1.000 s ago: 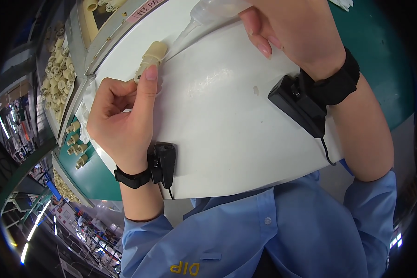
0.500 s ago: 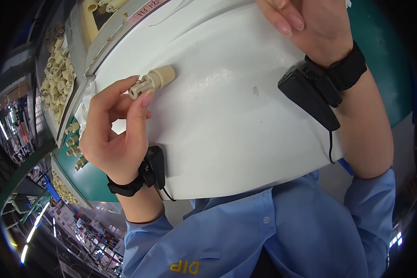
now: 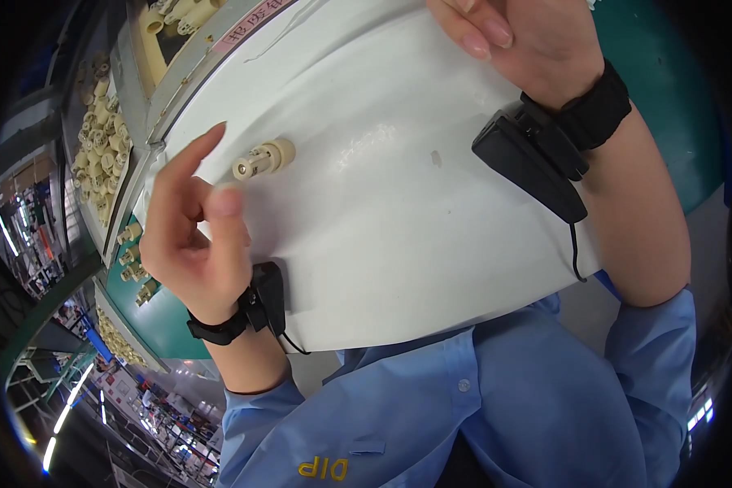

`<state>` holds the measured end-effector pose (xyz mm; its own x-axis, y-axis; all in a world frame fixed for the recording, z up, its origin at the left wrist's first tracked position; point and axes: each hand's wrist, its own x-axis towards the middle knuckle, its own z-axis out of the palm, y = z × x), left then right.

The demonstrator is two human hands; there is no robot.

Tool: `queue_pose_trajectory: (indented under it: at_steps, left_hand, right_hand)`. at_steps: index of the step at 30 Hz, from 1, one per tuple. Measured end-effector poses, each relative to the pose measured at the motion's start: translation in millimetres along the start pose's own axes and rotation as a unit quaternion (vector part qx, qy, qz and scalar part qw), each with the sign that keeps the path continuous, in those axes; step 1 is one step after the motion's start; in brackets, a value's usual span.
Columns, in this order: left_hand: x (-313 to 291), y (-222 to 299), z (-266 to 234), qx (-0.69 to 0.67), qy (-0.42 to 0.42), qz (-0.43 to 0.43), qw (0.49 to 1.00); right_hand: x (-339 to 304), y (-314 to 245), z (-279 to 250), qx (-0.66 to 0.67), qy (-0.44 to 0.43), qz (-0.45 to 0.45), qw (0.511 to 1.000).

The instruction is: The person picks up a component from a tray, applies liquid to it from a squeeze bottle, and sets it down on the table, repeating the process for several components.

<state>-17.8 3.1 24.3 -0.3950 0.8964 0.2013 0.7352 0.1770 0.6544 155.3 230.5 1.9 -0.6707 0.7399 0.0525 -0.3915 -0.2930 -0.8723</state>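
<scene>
A cream cylindrical piece like a small lamp socket (image 3: 262, 159) lies on the white work surface (image 3: 366, 236). It has a wider cap at one end and a narrower, slotted body at the other. Just to its left and nearer to me is my left hand (image 3: 195, 232), slightly blurred, with thumb and forefinger apart and nothing between them. My right hand (image 3: 529, 45) is at the top edge, palm showing and fingers loosely curled. I see nothing in it, though part of it is cut off by the frame.
Many cream sockets fill a bin (image 3: 103, 150) at the left. Several more sockets (image 3: 136, 264) stand on the green mat (image 3: 167, 325). Another tray (image 3: 150, 61) with cream parts is at the upper left. Black devices (image 3: 537, 154) are strapped at both wrists, with cables.
My left hand has let go of the cream socket, which now lies on the white surface. Its fingers have spread and drawn back. My right hand has hardly moved.
</scene>
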Motion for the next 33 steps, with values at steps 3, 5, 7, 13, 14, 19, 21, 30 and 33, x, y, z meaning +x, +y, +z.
queue_pose_trajectory:
  at_steps: [3,5,7,13,14,19,21,30,33]
  left_hand:
    - [4,10,9,-0.227,-0.068,-0.156,0.959]
    - [5,13,13,-0.334,-0.101,-0.232,0.908]
    - [6,12,17,-0.326,-0.114,-0.265,0.901]
    - [9,11,20,-0.298,-0.118,-0.297,0.899]
    - [9,12,19,-0.298,-0.12,-0.309,0.895]
    - [19,15,14,-0.286,-0.147,-0.347,0.881]
    - [20,15,11,-0.278,-0.157,-0.352,0.88]
    - [22,19,12,-0.259,-0.184,-0.348,0.882]
    - [19,19,10,-0.262,-0.172,-0.349,0.883]
  right_hand:
    - [0,0,-2,0.001,0.0,0.004,1.0]
    - [0,-1,-2,0.001,-0.001,0.002,1.0]
    - [8,6,-4,0.094,-0.041,0.015,0.995]
    - [3,3,-2,0.026,0.003,0.012,1.0]
    - [3,3,-4,0.026,0.006,0.013,1.0]
    - [4,7,-12,0.011,-0.017,-0.009,1.0]
    - [5,7,-15,0.006,-0.037,-0.029,0.999]
    - [6,2,0,0.101,0.026,0.043,0.994]
    - [6,-2,1,0.079,0.016,0.058,0.995]
